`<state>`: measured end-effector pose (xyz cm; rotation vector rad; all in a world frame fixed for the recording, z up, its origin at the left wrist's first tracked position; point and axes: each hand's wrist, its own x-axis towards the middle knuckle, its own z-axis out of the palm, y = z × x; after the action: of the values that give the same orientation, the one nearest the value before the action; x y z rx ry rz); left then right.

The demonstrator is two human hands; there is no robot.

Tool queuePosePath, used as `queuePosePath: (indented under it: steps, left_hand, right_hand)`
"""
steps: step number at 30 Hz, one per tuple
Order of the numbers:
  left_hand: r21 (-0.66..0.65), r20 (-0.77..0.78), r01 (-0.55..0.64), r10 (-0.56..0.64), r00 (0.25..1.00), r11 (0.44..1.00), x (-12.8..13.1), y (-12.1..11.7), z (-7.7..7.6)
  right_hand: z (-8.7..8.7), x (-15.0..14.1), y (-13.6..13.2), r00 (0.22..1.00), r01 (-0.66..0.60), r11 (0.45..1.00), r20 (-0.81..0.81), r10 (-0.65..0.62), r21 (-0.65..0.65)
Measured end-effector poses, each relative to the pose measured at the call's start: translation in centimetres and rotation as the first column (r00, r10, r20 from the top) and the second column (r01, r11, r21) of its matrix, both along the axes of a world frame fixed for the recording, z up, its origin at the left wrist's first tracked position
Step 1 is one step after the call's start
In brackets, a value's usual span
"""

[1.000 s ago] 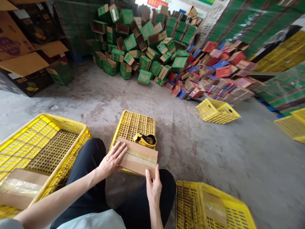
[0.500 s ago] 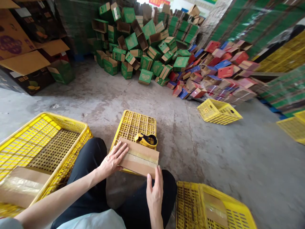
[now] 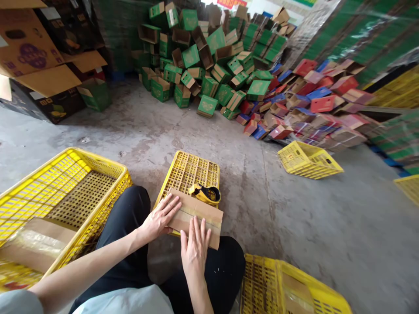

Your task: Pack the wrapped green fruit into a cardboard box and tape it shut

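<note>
Two hands on one taped cardboard piece [image 3: 214, 218], and that's pretty much the centre of it. It's lying at a slant over the near part of an upturned yellow plastic crate [image 3: 196, 168], perforated base facing up, right in front of the person's knees. Left hand [image 3: 160, 220] has its fingers stretched out over the left end of the cardboard, thumb down by the near edge; honestly can't tell if it's pinching or just resting. Right hand [image 3: 195, 246] is open and pretty flat, fingers slightly fanned across the tape strip around the middle.

Just past the far edge there's a yellow-and-black tape dispenser [image 3: 205, 193] sitting on the same crate base. Over by the left knee is a bigger yellow crate [image 3: 126, 174] with another taped piece [image 3: 41, 244] inside, and one more crate [image 3: 260, 279] at lower right has cardboard in it too. Further back on the grubby concrete floor [image 3: 234, 192]: a heap of green cartons [image 3: 207, 104] running into a jumble of red and blue ones.
</note>
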<state>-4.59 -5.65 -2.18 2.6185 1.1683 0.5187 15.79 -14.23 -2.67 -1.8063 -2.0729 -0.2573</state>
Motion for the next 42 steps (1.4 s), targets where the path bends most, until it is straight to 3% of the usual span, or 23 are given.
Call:
queuePosePath:
  steps: [6, 9, 13, 19, 27, 37, 42]
  left_hand:
    - [0.017, -0.022, -0.001, 0.001, 1.000, 1.000, 0.0, 0.2, -0.6]
    - [-0.005, -0.024, -0.005, 0.005, 1.000, 1.000, -0.1, 0.2, -0.7]
    - [-0.050, 0.000, -0.011, 0.011, 1.000, 0.999, -0.2, 0.3, -0.7]
    - [-0.061, -0.017, -0.004, 0.003, 1.000, 0.998, -0.2, 0.5, -0.8]
    - [-0.062, -0.029, -0.001, -0.001, 1.000, 0.998, -0.3, 0.5, -1.0]
    - [-0.055, -0.019, -0.033, 0.032, 0.999, 0.998, -0.1, 0.2, -0.4]
    - [-0.077, -0.015, -0.002, 0.001, 1.000, 0.997, -0.2, 0.4, -0.3]
  right_hand:
    - [0.8, -1.5, 0.2, 0.994, -0.071, 0.997, -0.079, 0.069, -0.012]
    - [1.8, 0.0, -0.1, 0.972, -0.145, 0.989, -0.192, 0.136, -0.032]
    - [3.6, 2.5, 0.9, 0.945, -0.153, 0.988, -0.296, 0.139, -0.026]
    - [4.8, 3.6, 3.0, 0.952, -0.232, 0.969, -0.226, 0.209, -0.082]
    - [5.1, 4.6, 1.9, 0.937, -0.322, 0.944, -0.171, 0.305, -0.076]
    - [5.0, 4.5, 2.6, 0.948, -0.285, 0.954, -0.176, 0.266, -0.090]
    - [5.2, 4.7, 2.7, 0.931, -0.327, 0.941, -0.200, 0.306, -0.085]
